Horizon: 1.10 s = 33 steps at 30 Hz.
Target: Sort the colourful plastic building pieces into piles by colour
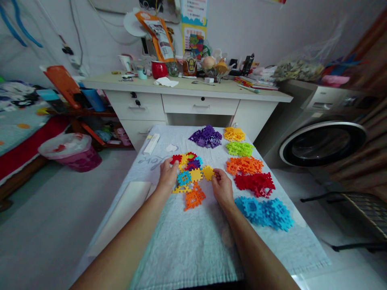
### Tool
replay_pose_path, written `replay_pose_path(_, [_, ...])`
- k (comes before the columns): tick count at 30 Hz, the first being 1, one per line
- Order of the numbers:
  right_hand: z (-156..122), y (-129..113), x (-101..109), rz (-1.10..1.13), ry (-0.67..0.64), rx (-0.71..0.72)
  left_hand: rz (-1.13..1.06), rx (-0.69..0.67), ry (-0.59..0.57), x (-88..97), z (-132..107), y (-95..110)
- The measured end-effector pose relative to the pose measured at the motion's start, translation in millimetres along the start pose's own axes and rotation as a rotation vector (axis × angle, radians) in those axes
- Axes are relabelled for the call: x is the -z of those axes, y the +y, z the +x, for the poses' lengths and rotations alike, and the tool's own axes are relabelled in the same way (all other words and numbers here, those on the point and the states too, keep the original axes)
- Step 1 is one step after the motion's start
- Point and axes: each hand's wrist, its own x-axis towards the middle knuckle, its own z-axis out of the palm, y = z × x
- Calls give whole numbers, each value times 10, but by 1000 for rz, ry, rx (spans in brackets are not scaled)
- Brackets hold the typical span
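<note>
Above a cloth-covered table point(181, 249), a right hand point(223, 187) pinched a squarish yellow piece point(208, 173) between nearly closed fingers, just right of a multicolored cluster point(195, 175); the left hand point(167, 173), fingers curled in, held a red piece point(176, 158) at the cluster's opposite side.

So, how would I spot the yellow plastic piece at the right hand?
Find the pale cloth-covered table before the white-fronted desk. Around its middle lies a multicoloured cluster of notched plastic pieces. At its right edge, the yellow notched plastic piece alone is held by the bare right hand.
</note>
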Motion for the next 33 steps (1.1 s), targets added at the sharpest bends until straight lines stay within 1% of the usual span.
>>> replay_pose_path(3, [-2,-208,201,-3,7,45,67,22,75,-37,56,59])
replay_pose_path(5, [20,-379,393,-10,-11,93,124,-21,87,-45,59,91])
replay_pose_path(7, [105,-530,593,28,-57,120,182,-87,79,-52,46,107])
replay_pose_path(9, [290,-620,767,105,-112,117,214,-146,55,-65,34,106])
replay_pose_path(11, [586,-628,901,179,-137,100,223,-182,30,-82,33,93])
replay_pose_path(13, [966,-553,997,190,-104,62,226,-186,15,-96,43,74])
replay_pose_path(17, [1752,-242,1100,116,76,-95,262,-159,1,-106,71,34])
replay_pose_path(19, [2067,-67,1108,160,158,-225,287,-153,-8,-105,81,20])
replay_pose_path(21, [2314,93,1088,263,250,-383,312,-150,-12,-105,88,12])
replay_pose_path(23, [2509,235,1045,317,314,-473,339,-144,-4,-107,94,11])
replay_pose_path(27, [2803,471,928,328,383,-557,367,-138,8,-110,111,21])
replay_pose_path(30, [2973,611,842,337,396,-598,377,-132,2,-108,120,25])
replay_pose_path(33, [3116,704,775,345,366,-592,386,-136,-2,-105,121,24])
